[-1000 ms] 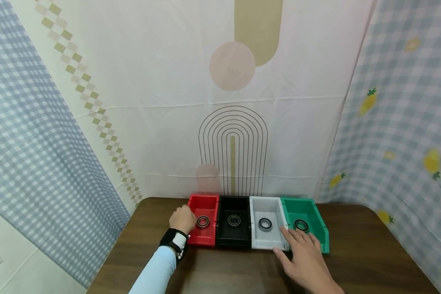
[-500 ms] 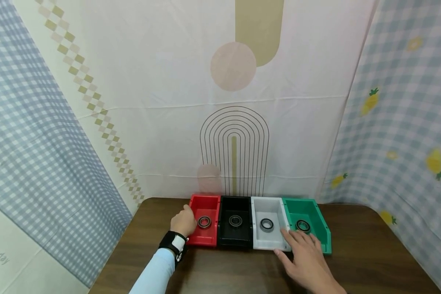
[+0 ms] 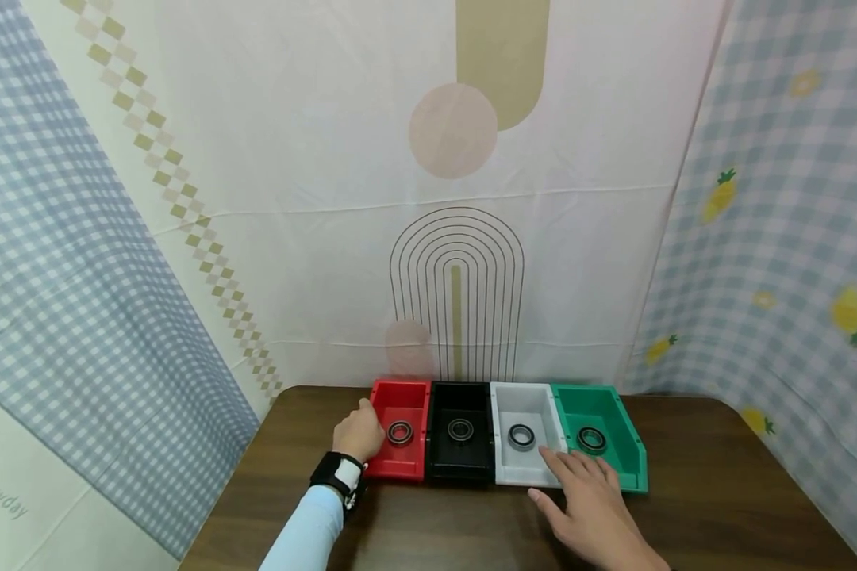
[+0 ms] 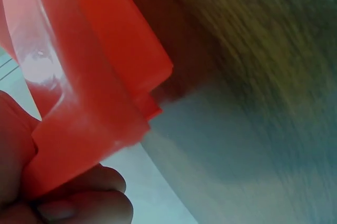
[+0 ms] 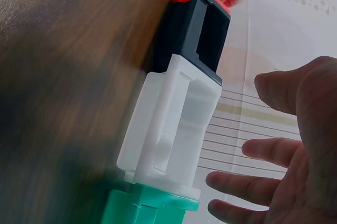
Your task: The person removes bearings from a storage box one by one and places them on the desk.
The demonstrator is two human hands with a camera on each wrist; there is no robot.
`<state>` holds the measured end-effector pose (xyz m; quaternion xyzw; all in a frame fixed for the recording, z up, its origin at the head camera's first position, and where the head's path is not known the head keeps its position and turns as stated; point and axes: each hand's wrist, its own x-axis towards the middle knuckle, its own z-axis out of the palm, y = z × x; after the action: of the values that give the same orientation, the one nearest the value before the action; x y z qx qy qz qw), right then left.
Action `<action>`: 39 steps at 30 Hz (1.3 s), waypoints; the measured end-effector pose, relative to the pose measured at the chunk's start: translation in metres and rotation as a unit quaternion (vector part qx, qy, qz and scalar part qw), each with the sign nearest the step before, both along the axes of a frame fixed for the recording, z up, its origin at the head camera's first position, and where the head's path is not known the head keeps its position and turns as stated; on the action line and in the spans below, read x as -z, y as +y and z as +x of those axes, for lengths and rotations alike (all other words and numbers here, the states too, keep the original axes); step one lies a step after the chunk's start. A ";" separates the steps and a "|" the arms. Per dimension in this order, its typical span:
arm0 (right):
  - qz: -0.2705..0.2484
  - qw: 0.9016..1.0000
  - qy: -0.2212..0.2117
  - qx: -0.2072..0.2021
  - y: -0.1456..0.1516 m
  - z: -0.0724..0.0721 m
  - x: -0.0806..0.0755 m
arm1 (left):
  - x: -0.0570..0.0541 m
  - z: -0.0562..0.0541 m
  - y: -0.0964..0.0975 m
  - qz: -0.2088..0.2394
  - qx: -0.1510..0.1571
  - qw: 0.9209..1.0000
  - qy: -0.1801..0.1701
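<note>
Four open bins stand side by side: a red bin (image 3: pixel 401 394), a black bin (image 3: pixel 460 398), a white bin (image 3: pixel 523 400) and a green bin (image 3: pixel 591 401). Each has a ring-shaped bearing inside; the red bin's bearing (image 3: pixel 401 443) lies near its front. My left hand (image 3: pixel 358 432) grips the red bin's outer left wall, which the left wrist view shows pinched between thumb and fingers (image 4: pixel 87 205). My right hand (image 3: pixel 587 503), fingers spread and straight, is in front of the white and green bins and holds nothing. Its fingertips overlap their front edges in the head view.
The bins stand on a dark wooden table (image 3: pixel 457 527), towards its back edge. Behind it hangs a pale patterned cloth (image 3: pixel 314 270). Blue checked cloths line both sides, the right-hand cloth (image 3: pixel 771 254) with pineapples.
My right hand has shifted slightly left and back relative to the bins. My left hand stays on the red bin's wall. The bins sit slightly further right in the head view, as does the backdrop.
</note>
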<state>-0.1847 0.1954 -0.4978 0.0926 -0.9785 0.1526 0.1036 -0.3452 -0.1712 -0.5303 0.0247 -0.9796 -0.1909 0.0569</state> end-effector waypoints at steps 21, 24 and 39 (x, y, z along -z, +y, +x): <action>-0.010 1.000 -0.005 -0.023 -0.014 -0.004 -0.001 | 0.002 0.001 0.002 0.003 -0.013 1.000 0.001; -0.019 0.999 0.017 -0.043 -0.022 -0.009 -0.002 | 0.003 0.000 0.001 -0.001 -0.016 1.000 0.001; -0.060 0.987 0.054 -0.139 -0.078 -0.044 -0.008 | 0.005 0.000 0.000 0.001 -0.014 1.000 0.010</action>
<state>-0.2287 0.1170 -0.4903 0.2299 -0.9381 0.2183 0.1391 -0.3452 -0.1707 -0.5351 0.0370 -0.9783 -0.1916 0.0691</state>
